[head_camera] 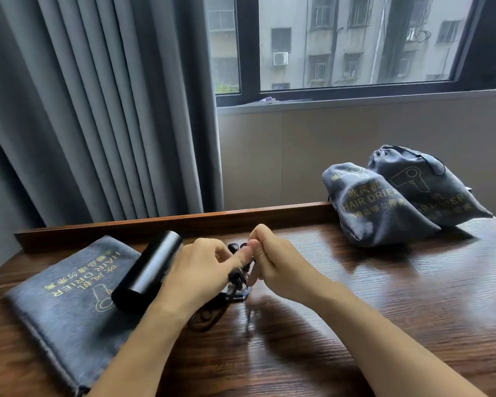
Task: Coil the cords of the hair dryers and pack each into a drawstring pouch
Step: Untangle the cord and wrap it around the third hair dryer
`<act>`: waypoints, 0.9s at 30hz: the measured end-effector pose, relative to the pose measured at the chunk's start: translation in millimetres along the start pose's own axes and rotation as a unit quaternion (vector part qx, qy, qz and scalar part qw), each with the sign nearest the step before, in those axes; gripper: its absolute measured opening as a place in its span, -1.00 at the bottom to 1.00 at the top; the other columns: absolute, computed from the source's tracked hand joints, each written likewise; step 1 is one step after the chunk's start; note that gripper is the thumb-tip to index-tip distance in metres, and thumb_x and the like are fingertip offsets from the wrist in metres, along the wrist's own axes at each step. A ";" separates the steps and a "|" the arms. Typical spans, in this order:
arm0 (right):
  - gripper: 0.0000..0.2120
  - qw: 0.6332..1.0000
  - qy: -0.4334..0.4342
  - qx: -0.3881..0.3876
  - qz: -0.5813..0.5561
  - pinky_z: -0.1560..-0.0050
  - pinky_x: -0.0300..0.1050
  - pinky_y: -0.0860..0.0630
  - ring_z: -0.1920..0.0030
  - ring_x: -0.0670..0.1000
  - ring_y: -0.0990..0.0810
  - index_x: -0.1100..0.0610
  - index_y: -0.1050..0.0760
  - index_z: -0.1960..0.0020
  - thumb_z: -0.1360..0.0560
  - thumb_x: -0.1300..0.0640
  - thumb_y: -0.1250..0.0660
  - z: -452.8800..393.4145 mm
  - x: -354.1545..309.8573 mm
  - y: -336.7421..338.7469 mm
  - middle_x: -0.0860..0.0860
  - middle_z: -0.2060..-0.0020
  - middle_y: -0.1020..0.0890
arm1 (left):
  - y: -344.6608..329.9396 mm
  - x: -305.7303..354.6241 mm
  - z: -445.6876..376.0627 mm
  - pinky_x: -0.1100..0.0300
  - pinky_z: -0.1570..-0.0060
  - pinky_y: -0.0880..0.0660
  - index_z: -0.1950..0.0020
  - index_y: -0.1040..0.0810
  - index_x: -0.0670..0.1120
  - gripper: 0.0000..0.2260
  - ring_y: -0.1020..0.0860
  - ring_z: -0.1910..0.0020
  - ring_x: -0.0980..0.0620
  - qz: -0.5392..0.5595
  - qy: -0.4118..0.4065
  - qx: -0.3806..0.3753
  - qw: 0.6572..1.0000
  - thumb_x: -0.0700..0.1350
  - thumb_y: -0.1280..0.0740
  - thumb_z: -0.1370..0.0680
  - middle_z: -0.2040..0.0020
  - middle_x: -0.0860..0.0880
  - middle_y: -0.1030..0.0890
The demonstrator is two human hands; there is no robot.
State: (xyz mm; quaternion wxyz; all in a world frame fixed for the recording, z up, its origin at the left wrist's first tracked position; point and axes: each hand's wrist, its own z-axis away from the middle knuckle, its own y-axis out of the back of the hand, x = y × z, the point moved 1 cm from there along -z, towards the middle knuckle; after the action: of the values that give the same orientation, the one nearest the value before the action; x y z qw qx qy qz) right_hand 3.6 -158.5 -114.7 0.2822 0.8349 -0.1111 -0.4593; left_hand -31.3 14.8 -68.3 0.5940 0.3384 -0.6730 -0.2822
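Both hands meet at the middle of the table (355, 282), each grip closed on the black cord (236, 277). The left hand (201, 270) pinches the cord between thumb and curled fingers; the right hand (272, 259) has its fingers folded round the cord, knuckles up, its thumb tip against the left thumb. Loops of cord lie on the wood just below the left wrist.

The black hair dryer (148, 272) lies just left of the left hand, its barrel tilted toward the far right, its near end resting on the flat pouch (69, 296). That grey pouch lies spread on the near left of the table; whether anything is inside cannot be told.

At the far right stand two bulging grey pouches, the left filled pouch (375, 207) touching the right filled pouch (424, 184), which has its drawstring drawn tight. Their contents are hidden.

Both forearms reach in from the near edge, converging.
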 end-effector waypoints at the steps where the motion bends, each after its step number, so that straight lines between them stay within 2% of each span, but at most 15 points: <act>1: -0.80 1.000 0.001 -0.002 -0.002 0.33 -0.13 -0.49 0.33 -0.03 -0.70 0.04 -0.29 0.02 -0.75 0.00 -0.05 0.5 -0.6 -0.3 0.04 0.31 -0.65 | -1.2 -2.9 -2.0 0.08 0.11 -0.62 0.24 -0.70 0.08 -0.48 -0.64 0.20 0.23 0.017 -0.001 -0.019 1.000 0.53 -0.35 -0.39 0.29 0.17 -0.70; 4: -0.79 1.000 -0.001 -0.005 0.002 0.27 0.00 -0.58 0.37 -0.06 -0.69 0.06 -0.31 -0.01 -0.74 -0.02 -0.04 1.4 -2.8 -1.3 0.10 0.18 -0.68 | -3.6 -8.7 -5.8 0.04 0.08 -0.65 0.25 -0.74 0.12 -0.73 -0.66 0.20 0.22 0.041 -0.011 -0.062 0.997 0.30 -0.54 -0.38 0.28 0.18 -0.71; 6: -0.78 1.000 -0.004 0.006 0.016 0.30 -0.11 -0.55 0.43 -0.09 -0.64 0.09 -0.33 -0.03 -0.74 -0.01 -0.05 1.9 -4.8 -0.6 -0.02 0.27 -0.67 | -4.4 -9.2 -5.2 -0.04 0.04 -0.65 0.27 -0.74 0.12 -0.91 -0.67 0.20 0.14 0.051 -0.019 -0.088 0.995 0.09 -0.57 -0.38 0.28 0.12 -0.72; 8: -0.78 1.000 -0.010 0.026 0.013 0.39 -0.25 -0.42 0.50 -0.10 -0.58 0.15 -0.35 -0.03 -0.75 0.04 -0.07 1.5 -5.7 1.9 -0.09 0.43 -0.62 | -3.0 -10.6 -4.8 -0.05 0.03 -0.65 0.25 -0.75 0.07 -0.95 -0.69 0.20 0.08 0.099 -0.021 -0.104 0.989 -0.04 -0.58 -0.40 0.27 0.06 -0.73; 10: -0.80 0.999 -0.019 0.043 0.003 0.40 -0.18 -0.42 0.53 -0.09 -0.56 0.17 -0.35 -0.03 -0.75 0.07 -0.09 0.5 -4.6 5.6 -0.05 0.43 -0.61 | 1.1 -13.9 -5.1 0.02 0.07 -0.60 0.21 -0.75 0.01 -0.92 -0.66 0.24 0.08 0.158 -0.024 -0.114 0.981 -0.14 -0.60 -0.43 0.24 -0.03 -0.74; 13: -0.79 0.998 -0.024 0.057 0.019 0.31 0.01 -0.50 0.52 -0.06 -0.57 0.16 -0.38 -0.05 -0.75 0.06 -0.09 -1.6 -0.8 8.0 -0.03 0.38 -0.58 | 9.9 -14.0 -1.9 0.15 0.11 -0.56 0.15 -0.75 -0.07 -0.94 -0.62 0.24 0.09 0.194 -0.065 -0.119 0.972 -0.19 -0.58 -0.48 0.18 -0.13 -0.74; 16: -0.80 0.996 -0.039 0.074 0.023 0.38 -0.02 -0.51 0.51 -0.01 -0.61 0.12 -0.38 -0.04 -0.74 0.04 -0.09 -4.1 7.5 9.4 0.09 0.09 -0.54 | 19.6 -9.5 3.4 0.36 0.23 -0.52 0.11 -0.72 -0.17 -0.95 -0.62 0.25 0.17 0.229 -0.093 -0.124 0.961 -0.27 -0.55 -0.49 0.22 -0.07 -0.72; 17: -0.80 0.995 -0.052 0.084 0.017 0.38 -0.04 -0.50 0.51 0.02 -0.62 0.10 -0.38 -0.03 -0.74 0.04 -0.09 -4.6 9.8 11.0 0.09 0.07 -0.50 | 23.2 -9.6 4.4 0.37 0.23 -0.51 0.12 -0.71 -0.16 -0.94 -0.62 0.25 0.19 0.230 -0.103 -0.131 0.959 -0.28 -0.55 -0.49 0.23 -0.03 -0.71; 19: -0.79 0.992 -0.087 0.095 -0.016 0.38 -0.02 -0.48 0.52 0.03 -0.62 0.09 -0.36 0.00 -0.75 0.04 -0.07 -5.7 13.3 14.4 0.10 0.19 -0.48 | 30.0 -13.2 4.0 0.29 0.07 -0.53 0.15 -0.70 -0.05 -0.87 -0.64 0.16 0.15 0.191 -0.136 -0.150 0.960 -0.27 -0.55 -0.49 0.19 0.01 -0.70; 21: -0.77 0.985 -0.120 0.100 -0.069 0.37 0.12 -0.50 0.53 0.03 -0.62 0.11 -0.34 0.01 -0.75 0.04 -0.05 -6.5 15.7 17.3 0.16 0.32 -0.50 | 36.5 -16.3 4.5 0.23 0.01 -0.52 0.18 -0.66 0.00 -0.83 -0.62 0.13 0.10 0.172 -0.162 -0.182 0.955 -0.26 -0.53 -0.48 0.18 0.01 -0.68; 22: -0.77 0.982 -0.130 0.104 -0.091 0.38 0.12 -0.49 0.53 0.05 -0.62 0.10 -0.33 0.02 -0.76 0.04 -0.05 -7.2 16.7 18.5 0.20 0.28 -0.56 | 39.2 -16.8 5.5 0.22 0.04 -0.52 0.19 -0.64 0.00 -0.84 -0.61 0.14 0.08 0.192 -0.166 -0.201 0.946 -0.26 -0.50 -0.46 0.18 0.00 -0.66; 25: -0.76 0.969 -0.152 0.135 -0.137 0.43 -0.11 -0.47 0.54 0.08 -0.59 0.11 -0.33 0.05 -0.76 0.07 -0.05 -9.8 19.1 21.7 0.16 0.03 -0.68 | 46.3 -20.3 8.4 0.16 0.07 -0.51 0.14 -0.60 -0.05 -0.90 -0.58 0.13 0.04 0.234 -0.177 -0.255 0.921 -0.25 -0.42 -0.46 0.17 -0.06 -0.62; 27: -0.74 0.959 -0.162 0.172 -0.158 0.48 -0.17 -0.44 0.56 0.05 -0.56 0.13 -0.34 0.07 -0.76 0.09 -0.07 -12.5 21.7 25.3 0.22 0.03 -0.68 | 49.0 -22.1 10.9 0.14 0.07 -0.48 0.07 -0.61 -0.07 -0.89 -0.54 0.12 0.02 0.255 -0.189 -0.297 0.901 -0.26 -0.44 -0.50 0.14 -0.09 -0.58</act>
State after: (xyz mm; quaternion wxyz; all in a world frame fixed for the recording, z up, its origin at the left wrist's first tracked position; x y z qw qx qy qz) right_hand 27.9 -184.2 -110.3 0.0359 0.7920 -0.0993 -0.6013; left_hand -46.6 62.0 -44.9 0.5806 -0.0969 -0.7206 -0.3664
